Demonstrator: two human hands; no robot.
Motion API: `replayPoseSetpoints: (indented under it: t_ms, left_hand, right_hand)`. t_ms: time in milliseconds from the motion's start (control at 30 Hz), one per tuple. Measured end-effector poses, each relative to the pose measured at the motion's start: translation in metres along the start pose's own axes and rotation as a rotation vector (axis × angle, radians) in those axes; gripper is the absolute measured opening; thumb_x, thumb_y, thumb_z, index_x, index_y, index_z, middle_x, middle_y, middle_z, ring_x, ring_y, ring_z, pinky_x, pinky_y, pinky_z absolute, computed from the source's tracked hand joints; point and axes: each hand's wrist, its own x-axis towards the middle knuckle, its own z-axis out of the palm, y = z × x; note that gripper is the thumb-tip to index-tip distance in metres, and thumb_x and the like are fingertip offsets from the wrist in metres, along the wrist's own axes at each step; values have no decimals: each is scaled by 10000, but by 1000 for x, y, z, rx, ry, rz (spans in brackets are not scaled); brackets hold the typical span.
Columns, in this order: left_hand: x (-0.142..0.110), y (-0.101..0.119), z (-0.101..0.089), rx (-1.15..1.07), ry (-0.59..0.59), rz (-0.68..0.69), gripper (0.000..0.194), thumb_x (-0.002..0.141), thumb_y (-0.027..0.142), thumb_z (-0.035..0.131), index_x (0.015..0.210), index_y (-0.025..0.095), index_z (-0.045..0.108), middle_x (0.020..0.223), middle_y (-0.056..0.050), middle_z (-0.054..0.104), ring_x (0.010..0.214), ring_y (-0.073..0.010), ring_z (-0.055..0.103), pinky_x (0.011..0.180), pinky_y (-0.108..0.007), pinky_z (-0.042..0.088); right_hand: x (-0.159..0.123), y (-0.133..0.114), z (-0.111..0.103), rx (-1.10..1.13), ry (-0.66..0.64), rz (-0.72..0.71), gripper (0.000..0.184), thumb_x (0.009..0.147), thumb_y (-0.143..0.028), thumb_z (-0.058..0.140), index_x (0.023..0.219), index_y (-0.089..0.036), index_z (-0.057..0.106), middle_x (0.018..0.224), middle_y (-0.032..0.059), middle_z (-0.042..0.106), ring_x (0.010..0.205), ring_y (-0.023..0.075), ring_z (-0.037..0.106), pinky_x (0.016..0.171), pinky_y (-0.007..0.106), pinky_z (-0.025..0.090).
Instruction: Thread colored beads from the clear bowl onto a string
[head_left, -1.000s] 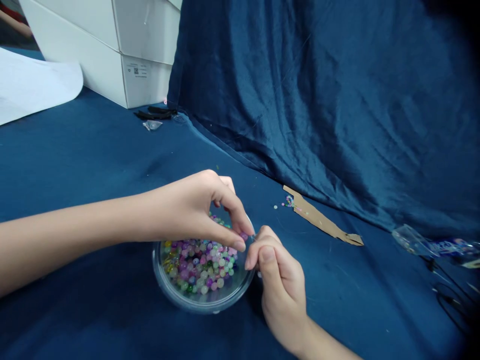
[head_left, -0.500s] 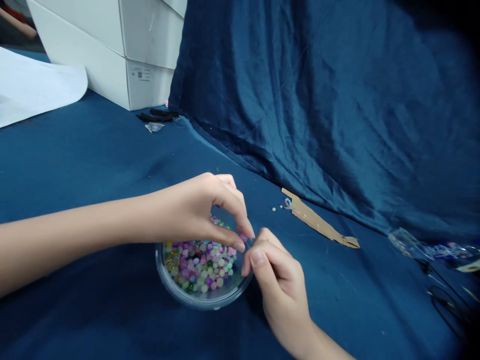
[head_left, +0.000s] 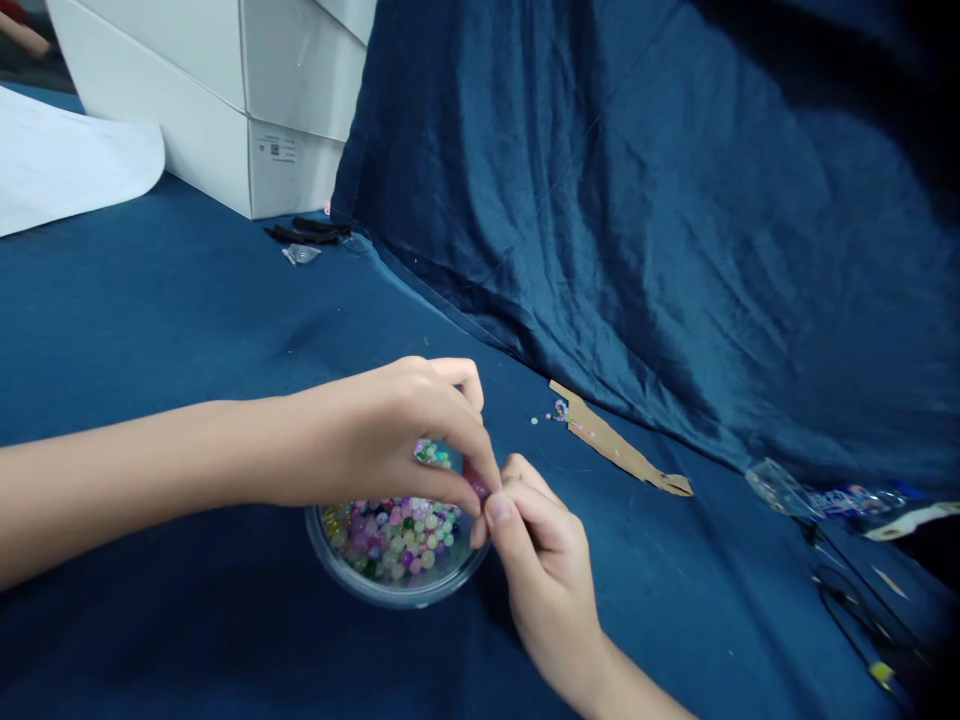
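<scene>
A round clear plastic bowl (head_left: 401, 598) full of small beads (head_left: 397, 545) in purple, pink, white, green and yellow sits on the blue cloth. Above its right side, my left hand (head_left: 420, 430) pinches a purple bead (head_left: 480, 489) between thumb and index finger. My right hand (head_left: 551, 560) meets it there, thumb and index finger pressed together against the bead's right side. What is between those right fingertips is too small to make out. My left hand hides the far part of the bowl.
A torn brown cardboard strip (head_left: 630, 452) lies to the right, with several tiny beads (head_left: 560, 410) at its left end. Farther right are a clear plastic wrapper (head_left: 832, 497) and dark cables (head_left: 855, 610). White boxes (head_left: 292, 90) and a hanging blue curtain (head_left: 600, 200) stand behind.
My hands have come closer, so the purple bead now touches my right fingertips. The whole scene has shifted slightly left as the camera turned.
</scene>
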Motion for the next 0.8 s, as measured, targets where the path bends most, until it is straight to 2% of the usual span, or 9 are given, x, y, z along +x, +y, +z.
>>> replayPoseSetpoints:
  t_ms: [133,233,300,400,500,633,700,800]
  left_hand:
    - [-1,1,2,-35,50,7,167,900,185,877,1035,281,893,822,-23,827,861,-193,659,776,-290,524]
    - [-2,4,5,-81,115,-5,253,866,160,908,1094,267,880,831,-7,840,885,-176,677,798,-268,525]
    - [-1,8,5,-122,155,-17,286,871,162,904,1134,268,867,836,6,844,923,-168,688,789,-241,525]
    - [0,13,3,-121,160,-47,226,898,162,873,1107,247,861,814,-2,824,952,-166,696,738,-201,516]
    - [1,13,-4,-40,70,-75,180,913,164,852,1078,236,861,852,-3,812,955,-160,681,767,-195,511]
    - [-3,7,-11,189,-139,-99,128,933,151,801,955,260,865,864,6,807,963,-189,638,801,-261,474]
    - [-5,3,-10,272,-239,-115,128,921,161,811,885,272,864,832,9,800,962,-207,615,795,-307,443]
    - [-8,-2,-5,342,-311,-122,140,929,171,809,859,278,866,822,4,790,951,-218,590,785,-351,402]
  right_hand:
    - [1,0,-3,18,-14,21,370,1134,-349,540,817,-214,677,811,-5,537,728,143,517,664,273,417]
    - [2,2,-8,59,-55,34,250,1122,-462,558,1080,-260,699,877,-10,530,722,153,484,660,286,414]
    - [2,3,-12,54,-110,10,290,1101,-525,579,1204,-279,694,930,3,550,744,165,499,672,298,434]
    - [2,4,-17,-4,-161,-63,240,1117,-424,588,1025,-259,737,919,19,603,837,186,573,758,311,481]
    - [2,10,-19,43,-140,-129,322,1147,-323,531,875,-235,679,845,14,625,866,187,596,819,317,486]
    - [3,21,-19,120,62,-135,349,1171,-310,478,881,-229,655,816,6,610,799,175,553,755,313,442]
    - [4,25,-18,104,168,-122,358,1168,-306,491,865,-231,665,800,6,606,838,185,570,810,323,455]
    - [5,26,-15,93,221,-103,363,1161,-329,514,852,-236,683,779,17,629,971,219,634,922,353,477]
